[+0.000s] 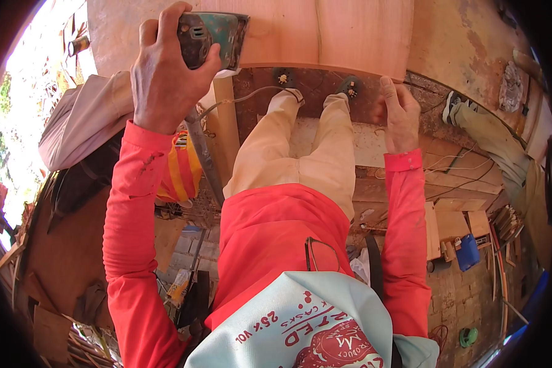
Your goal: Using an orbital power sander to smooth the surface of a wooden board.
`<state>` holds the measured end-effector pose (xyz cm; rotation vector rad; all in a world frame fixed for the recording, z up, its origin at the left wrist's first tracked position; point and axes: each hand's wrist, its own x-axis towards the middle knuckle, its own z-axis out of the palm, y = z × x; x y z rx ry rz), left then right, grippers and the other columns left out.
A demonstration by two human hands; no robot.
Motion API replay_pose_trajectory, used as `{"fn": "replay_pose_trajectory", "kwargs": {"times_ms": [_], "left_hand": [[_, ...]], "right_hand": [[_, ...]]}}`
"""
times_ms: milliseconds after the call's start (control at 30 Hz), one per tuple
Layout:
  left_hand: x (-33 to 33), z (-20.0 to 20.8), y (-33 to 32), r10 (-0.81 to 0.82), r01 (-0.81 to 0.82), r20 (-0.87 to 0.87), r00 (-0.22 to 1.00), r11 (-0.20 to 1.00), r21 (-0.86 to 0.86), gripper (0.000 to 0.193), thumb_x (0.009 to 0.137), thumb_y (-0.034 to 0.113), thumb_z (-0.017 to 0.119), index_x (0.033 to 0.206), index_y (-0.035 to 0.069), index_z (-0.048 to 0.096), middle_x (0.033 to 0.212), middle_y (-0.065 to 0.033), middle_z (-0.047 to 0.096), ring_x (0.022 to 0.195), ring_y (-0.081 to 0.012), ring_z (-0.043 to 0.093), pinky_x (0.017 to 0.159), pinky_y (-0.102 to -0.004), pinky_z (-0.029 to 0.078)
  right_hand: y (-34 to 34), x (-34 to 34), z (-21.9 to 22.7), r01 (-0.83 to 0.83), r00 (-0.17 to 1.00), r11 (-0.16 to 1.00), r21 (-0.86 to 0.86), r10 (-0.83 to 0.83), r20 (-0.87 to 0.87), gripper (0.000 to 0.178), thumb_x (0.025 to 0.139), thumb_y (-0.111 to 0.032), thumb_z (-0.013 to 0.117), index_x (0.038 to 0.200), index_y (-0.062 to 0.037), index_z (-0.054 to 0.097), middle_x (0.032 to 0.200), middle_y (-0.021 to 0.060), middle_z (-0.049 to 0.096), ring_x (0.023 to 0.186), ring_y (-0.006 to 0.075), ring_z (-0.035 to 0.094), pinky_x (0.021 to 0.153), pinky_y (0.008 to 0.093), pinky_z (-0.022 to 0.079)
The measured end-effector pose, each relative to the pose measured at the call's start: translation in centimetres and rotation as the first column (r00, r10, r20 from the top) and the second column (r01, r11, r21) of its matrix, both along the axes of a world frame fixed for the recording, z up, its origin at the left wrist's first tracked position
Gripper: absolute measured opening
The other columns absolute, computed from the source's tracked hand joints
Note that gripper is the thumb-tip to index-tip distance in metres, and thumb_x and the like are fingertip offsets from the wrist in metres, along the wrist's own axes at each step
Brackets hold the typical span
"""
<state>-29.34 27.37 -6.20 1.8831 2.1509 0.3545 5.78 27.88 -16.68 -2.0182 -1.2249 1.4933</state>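
At the upper left my left hand (173,76) is wrapped round a teal and black electric sander (222,37). The sander stands by the left side of a pale reddish wooden board (331,37), its flat base edge facing the wood. A thin cable (242,98) runs near it toward my trousers. My right hand (401,113) is at the board's near right corner, its fingers loosely bent and the thumb raised. No object shows in it, and whether its tip touches the wood I cannot tell.
Beyond the board spreads a worn worktop (454,43) with a clear plastic bag (511,86) on it. Another person's legs (494,141) stand at the right. A striped orange and yellow bag (183,165), a metal leg (203,159) and a blue container (467,252) are below.
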Motion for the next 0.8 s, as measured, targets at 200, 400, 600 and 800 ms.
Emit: {"fn": "replay_pose_trajectory", "kwargs": {"times_ms": [200, 400, 600, 800], "left_hand": [[-1.3, -0.3, 3.2, -0.01, 0.009, 0.03, 1.0, 0.999, 0.031, 0.058, 0.079, 0.023, 0.078, 0.13, 0.018, 0.051, 0.106, -0.0142, 0.061, 0.088, -0.0348, 0.068, 0.073, -0.0455, 0.055], [-0.6, -1.2, 7.4, 0.023, -0.02, -0.055, 0.998, 0.999, 0.047, 0.058, 0.077, 0.027, 0.077, 0.128, 0.018, 0.05, 0.105, -0.0169, 0.059, 0.086, -0.0408, 0.067, 0.071, -0.0492, 0.054], [3.2, -0.9, 6.7, -0.07, 0.07, 0.043, 0.997, 0.998, -0.004, 0.061, 0.075, 0.025, 0.077, 0.128, 0.017, 0.049, 0.106, -0.018, 0.055, 0.081, -0.0439, 0.065, 0.068, -0.052, 0.055], [1.7, 0.2, 4.8, -0.061, 0.062, 0.023, 0.998, 0.996, -0.07, 0.061, 0.074, 0.024, 0.078, 0.128, 0.017, 0.049, 0.107, -0.0169, 0.054, 0.082, -0.042, 0.065, 0.068, -0.0506, 0.055]], "right_hand": [[0.2, -1.2, -0.9, 0.458, 0.565, 0.817, -0.349, -0.571, -0.596, 0.032, 0.097, -0.035, 0.068, 0.099, -0.0032, 0.066, 0.081, 0.0058, 0.065, 0.065, 0.0156, 0.061, 0.054, 0.0292, 0.05], [-0.1, -1.5, -2.0, 0.459, 0.611, 0.824, -0.333, -0.564, -0.555, 0.038, 0.095, -0.038, 0.07, 0.106, -0.0015, 0.067, 0.085, 0.008, 0.067, 0.07, 0.0173, 0.065, 0.058, 0.0312, 0.055], [-1.2, -2.6, -2.8, 0.584, 0.782, 0.81, -0.057, -0.58, -0.228, 0.039, 0.092, -0.037, 0.073, 0.103, -0.001, 0.063, 0.084, 0.0098, 0.067, 0.068, 0.019, 0.064, 0.058, 0.0339, 0.056], [-1.3, -3.3, -1.7, 0.619, 0.475, 0.705, -0.347, -0.687, -0.55, 0.03, 0.095, -0.028, 0.071, 0.099, -0.0006, 0.061, 0.083, 0.0103, 0.067, 0.065, 0.0188, 0.065, 0.055, 0.0323, 0.056]]}}
